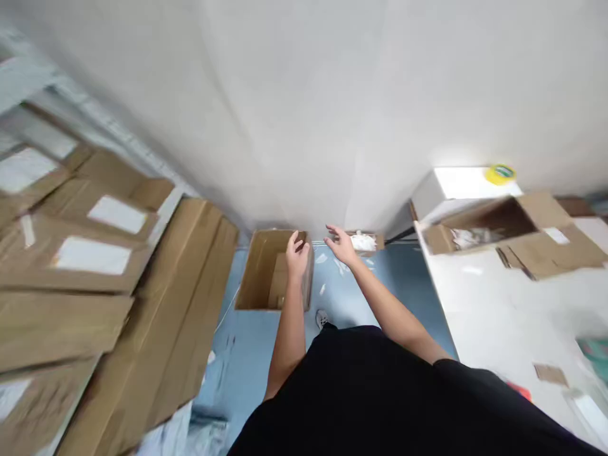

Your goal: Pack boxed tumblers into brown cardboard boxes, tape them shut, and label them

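Note:
My left hand (297, 254) is stretched forward with its fingers apart and bent a little, holding nothing. It shows in front of the right side of an open cardboard box (256, 272) on the floor; I cannot tell whether it touches the box. Inside that box a smaller piece of cardboard (278, 282) is visible. My right hand (341, 246), also without anything in it, reaches forward with spread fingers. Just beyond it, at the foot of the wall, sits a small carton (363, 242) with white scraps in it.
Stacked cardboard boxes (104, 231) fill shelving on the left, and a tall carton (175, 304) stands beside them. At right, a white table (503, 310) bears an open box (489, 221) and yellow tape (500, 173). White scraps litter the blue floor (342, 297). A wall (304, 126) rises ahead.

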{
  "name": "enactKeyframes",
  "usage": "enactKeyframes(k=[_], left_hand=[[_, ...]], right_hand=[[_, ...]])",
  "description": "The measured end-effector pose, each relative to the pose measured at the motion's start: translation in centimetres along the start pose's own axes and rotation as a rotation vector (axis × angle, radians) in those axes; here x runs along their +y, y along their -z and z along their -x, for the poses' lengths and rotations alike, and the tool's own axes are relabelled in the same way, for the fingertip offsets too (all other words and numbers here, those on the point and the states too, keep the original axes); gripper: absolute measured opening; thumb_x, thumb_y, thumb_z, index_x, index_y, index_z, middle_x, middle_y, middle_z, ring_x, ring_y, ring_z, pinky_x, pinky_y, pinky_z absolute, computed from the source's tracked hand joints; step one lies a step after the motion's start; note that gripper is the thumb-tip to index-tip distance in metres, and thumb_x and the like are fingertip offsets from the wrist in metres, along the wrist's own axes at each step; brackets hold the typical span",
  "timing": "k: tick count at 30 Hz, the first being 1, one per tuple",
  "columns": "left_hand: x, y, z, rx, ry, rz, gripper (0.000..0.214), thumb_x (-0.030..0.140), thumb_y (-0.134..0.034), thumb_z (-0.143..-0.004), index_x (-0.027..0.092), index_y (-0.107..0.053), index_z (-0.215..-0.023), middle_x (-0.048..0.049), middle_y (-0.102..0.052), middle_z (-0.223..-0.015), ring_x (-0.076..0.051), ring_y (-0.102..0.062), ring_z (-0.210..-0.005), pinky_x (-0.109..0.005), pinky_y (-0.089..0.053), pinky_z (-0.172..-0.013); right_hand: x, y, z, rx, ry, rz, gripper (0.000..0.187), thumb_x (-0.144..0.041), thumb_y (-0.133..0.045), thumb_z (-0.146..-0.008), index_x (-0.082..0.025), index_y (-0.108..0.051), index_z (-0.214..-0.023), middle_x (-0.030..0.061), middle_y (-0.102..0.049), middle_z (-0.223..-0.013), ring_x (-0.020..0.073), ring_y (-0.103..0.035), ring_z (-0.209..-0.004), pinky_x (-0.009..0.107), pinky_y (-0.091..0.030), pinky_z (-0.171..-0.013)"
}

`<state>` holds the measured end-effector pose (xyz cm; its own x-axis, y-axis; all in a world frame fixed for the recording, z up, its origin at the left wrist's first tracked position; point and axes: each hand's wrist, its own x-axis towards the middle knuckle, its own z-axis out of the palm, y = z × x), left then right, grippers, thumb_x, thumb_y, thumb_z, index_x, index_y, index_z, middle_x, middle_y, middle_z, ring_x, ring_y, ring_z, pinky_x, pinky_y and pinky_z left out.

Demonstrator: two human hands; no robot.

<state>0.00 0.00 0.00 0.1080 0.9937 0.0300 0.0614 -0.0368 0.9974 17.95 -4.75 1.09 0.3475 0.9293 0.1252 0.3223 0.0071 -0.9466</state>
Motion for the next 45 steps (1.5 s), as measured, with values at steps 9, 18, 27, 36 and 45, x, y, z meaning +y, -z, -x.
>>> enactKeyframes(k=[9,18,27,36,45], left_hand=[[3.7,-25.2,6.1,-0.539,0.008,-0.011,0.059,0.030,-0.074,-0.088,0.022,-0.060,-0.145,-0.0159,-0.062,-0.147,-0.031,-0.060,-0.137,-0.039,-0.059,-0.102],[5.9,-47.0,20.7,-1.073,-0.123,-0.017,0.055,0.032,-0.069,-0.092,0.023,-0.059,-0.146,-0.0147,-0.059,-0.152,-0.029,-0.060,-0.136,-0.043,-0.055,-0.108],[6.4,-58.3,38.8,-1.572,-0.198,-0.046,0.057,0.027,-0.067,-0.094,0.026,-0.056,-0.150,-0.0129,-0.053,-0.159,-0.029,-0.057,-0.139,-0.044,-0.057,-0.107],[3.2,-59.9,44.4,-1.862,-0.259,-0.237,0.060,0.018,-0.063,-0.092,0.025,-0.055,-0.152,-0.0144,-0.058,-0.154,-0.026,-0.064,-0.129,-0.040,-0.059,-0.099],[-2.6,-61.4,42.0,-2.163,-0.294,-0.508,0.041,0.020,-0.062,-0.092,0.019,-0.069,-0.133,-0.0116,-0.077,-0.116,-0.021,-0.072,-0.104,-0.037,-0.060,-0.093]], right_hand=[[5.1,23.6,7.9,0.531,-0.129,0.058,0.053,-0.031,-0.063,-0.089,-0.025,-0.064,-0.142,0.0099,-0.067,-0.142,0.0278,-0.065,-0.124,0.044,-0.057,-0.102],[8.6,41.9,24.0,1.055,-0.283,0.100,0.054,-0.029,-0.062,-0.089,-0.027,-0.061,-0.143,0.0098,-0.063,-0.148,0.0276,-0.063,-0.127,0.047,-0.057,-0.101],[10.5,49.2,43.0,1.566,-0.433,0.111,0.053,-0.030,-0.060,-0.090,-0.027,-0.060,-0.143,0.0100,-0.062,-0.149,0.0276,-0.063,-0.128,0.049,-0.055,-0.104],[17.7,44.9,51.1,1.709,-1.001,0.243,0.033,-0.023,-0.053,-0.090,-0.017,-0.071,-0.118,0.0139,-0.073,-0.123,0.0268,-0.066,-0.116,0.039,-0.052,-0.103],[23.7,35.4,49.5,1.571,-1.551,-0.029,0.035,-0.020,-0.062,-0.086,-0.012,-0.067,-0.119,0.0179,-0.070,-0.122,0.0290,-0.064,-0.113,0.036,-0.050,-0.094]])
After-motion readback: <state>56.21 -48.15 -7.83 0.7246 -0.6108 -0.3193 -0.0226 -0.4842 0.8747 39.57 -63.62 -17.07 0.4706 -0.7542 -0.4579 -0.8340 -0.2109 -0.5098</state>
